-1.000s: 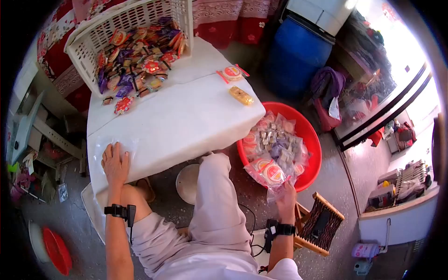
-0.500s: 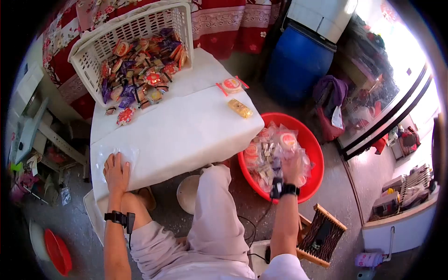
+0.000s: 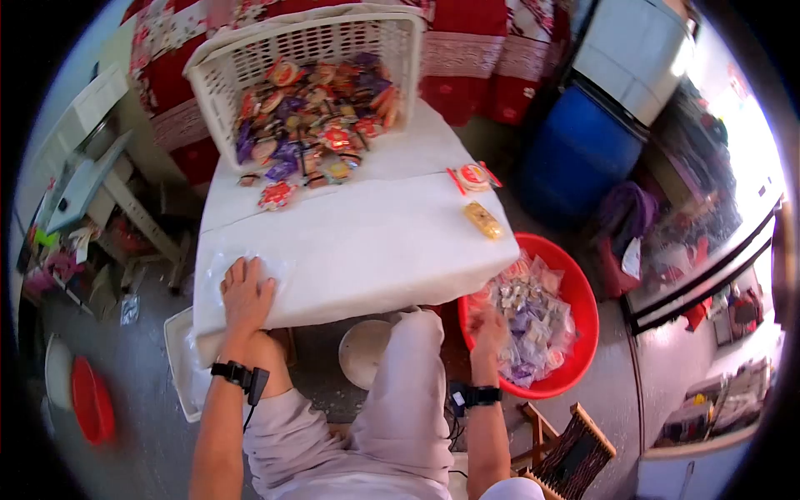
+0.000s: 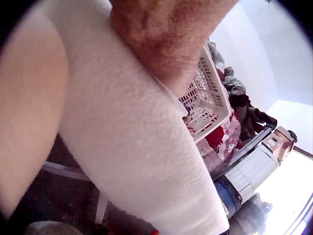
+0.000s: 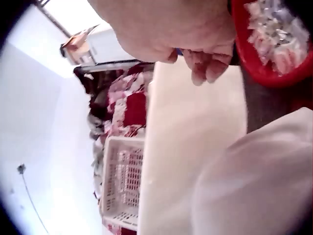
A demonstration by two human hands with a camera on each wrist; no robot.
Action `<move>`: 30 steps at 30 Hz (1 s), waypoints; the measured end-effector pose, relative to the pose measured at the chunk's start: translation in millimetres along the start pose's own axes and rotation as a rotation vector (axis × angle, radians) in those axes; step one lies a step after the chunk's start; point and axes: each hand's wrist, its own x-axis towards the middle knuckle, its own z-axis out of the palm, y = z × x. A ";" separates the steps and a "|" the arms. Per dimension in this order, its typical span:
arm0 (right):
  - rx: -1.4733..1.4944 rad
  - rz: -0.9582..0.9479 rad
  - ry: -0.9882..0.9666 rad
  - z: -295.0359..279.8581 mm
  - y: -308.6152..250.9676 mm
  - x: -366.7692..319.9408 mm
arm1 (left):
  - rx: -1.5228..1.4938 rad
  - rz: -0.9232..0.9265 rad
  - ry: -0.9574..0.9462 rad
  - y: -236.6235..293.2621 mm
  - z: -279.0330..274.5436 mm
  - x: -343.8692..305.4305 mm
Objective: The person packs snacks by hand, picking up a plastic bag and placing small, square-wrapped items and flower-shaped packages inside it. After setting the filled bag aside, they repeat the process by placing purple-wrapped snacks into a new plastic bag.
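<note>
My left hand (image 3: 246,296) lies with its fingers extended on a clear plastic bag (image 3: 282,272) at the near left of the white-covered table (image 3: 367,242). Blurred in the head view, my right hand (image 3: 489,340) is over the left side of a red basin (image 3: 587,342). Its fingers (image 5: 215,71) bend loosely with nothing between them in the right wrist view. Clear bags of wrapped snacks (image 3: 533,321) fill the basin. Near the table's right edge lie a round snack in a red-ended wrapper (image 3: 474,177) and a yellow packet (image 3: 483,221).
A white plastic crate (image 3: 218,117) lies tipped at the back of the table, wrapped snacks (image 3: 317,125) spilling from it. Behind the basin stands a blue barrel (image 3: 579,158). A small wooden folding stool (image 3: 575,454) is at the lower right.
My right hand held a clear bag of snacks near the basin's front; it moved over the basin, let the bag go and came back to the left side. The left hand stays on its bag.
</note>
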 end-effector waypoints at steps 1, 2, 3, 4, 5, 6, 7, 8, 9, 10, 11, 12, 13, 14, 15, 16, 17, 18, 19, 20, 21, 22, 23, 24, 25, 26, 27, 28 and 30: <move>-0.091 -0.150 -0.008 6.5 -15.1 -5.0 | 0.014 -0.031 0.007 0.6 1.4 -0.5; -0.052 -0.221 -0.013 19.3 -28.9 -10.7 | -0.009 -0.016 0.022 1.2 2.8 0.0; -0.009 -0.287 -0.024 36.0 -41.3 -17.6 | -0.024 -0.006 0.039 -0.1 2.8 -0.7; -0.037 -0.389 -0.100 55.9 -54.5 -27.3 | -0.030 0.004 0.050 -1.3 2.6 -1.2; -0.055 -0.495 -0.176 76.0 -66.3 -36.5 | -0.033 0.015 0.065 -2.0 2.9 -1.4; -0.072 -0.473 -0.268 95.0 -73.4 -43.6 | -0.081 0.024 0.076 -3.3 2.3 -2.2; -0.060 -0.463 -0.319 116.0 -73.8 -49.0 | -0.129 0.035 0.091 -4.8 1.6 -3.0; -0.104 -0.451 -0.422 136.0 -72.9 -54.8 | -0.126 0.024 0.095 -5.5 1.3 -3.9; -0.150 -0.443 -0.518 153.4 -71.3 -60.2 | -0.128 0.018 0.098 -5.5 0.3 -3.9; -0.188 -0.410 -0.598 169.7 -65.6 -64.7 | -0.113 -0.007 0.115 -5.3 -2.1 -4.1; -0.217 -0.396 -0.659 184.9 -59.5 -71.9 | -0.148 -0.013 0.091 -4.4 -4.2 -4.3; -0.256 -0.332 -0.723 199.0 -53.5 -79.9 | -0.186 -0.016 0.065 -5.1 -4.4 -4.6; -0.299 -0.269 -0.781 211.4 -46.6 -87.9 | -0.180 -0.033 0.078 -6.4 -4.5 -4.8; -0.318 -0.214 -0.820 222.6 -35.6 -93.6 | -0.213 -0.045 0.076 -8.2 -2.4 -5.2; -0.338 -0.160 -0.853 233.1 -24.4 -98.5 | -0.247 -0.053 0.075 -9.3 -2.6 -4.8; -0.372 -0.127 -0.858 242.2 -15.6 -102.6 | -0.303 -0.073 0.086 -11.0 -3.1 -4.4; -0.375 -0.131 -0.865 250.5 -11.7 -107.6 | -0.303 -0.079 0.093 -13.2 -2.8 -3.1; -0.363 0.013 -0.883 258.2 -9.1 -112.5 | -0.407 -0.094 0.133 -15.6 -0.7 -2.2; -0.352 0.157 -0.895 264.8 -5.7 -116.7 | -0.512 -0.109 0.172 -17.9 1.5 -1.6; -0.306 0.181 -0.896 272.0 -0.8 -119.3 | -0.514 -0.109 0.176 -21.9 5.3 -1.3; -0.305 0.173 -0.896 278.6 1.9 -119.6 | -0.601 -0.116 0.179 -25.9 9.2 -0.9; -0.338 0.195 -0.967 284.5 3.1 -118.6 | -0.690 -0.119 0.181 -28.9 13.1 -0.4; -0.372 0.218 -1.036 289.1 4.4 -116.0 | -0.697 -0.111 0.186 -28.9 13.8 -0.5; -0.365 0.231 -1.131 293.5 6.6 -111.7 | -0.669 -0.123 0.183 -28.4 14.6 -0.8; -0.366 0.219 -1.125 297.0 9.5 -109.6 | -0.641 -0.135 0.181 -26.4 12.4 -0.1; -0.332 0.227 -1.105 299.3 13.8 -109.0 | -0.649 -0.128 0.187 -24.5 10.4 0.1; -0.299 0.234 -1.086 301.2 15.9 -109.5 | -0.654 -0.125 0.215 -20.3 1.6 -0.2; -0.293 0.232 -1.038 301.7 13.4 -112.9 | -0.658 -0.125 0.244 -17.8 -4.4 -1.0; -0.294 0.181 -0.991 306.5 19.3 -116.6 | -0.663 -0.141 0.367 -14.1 -9.1 -4.7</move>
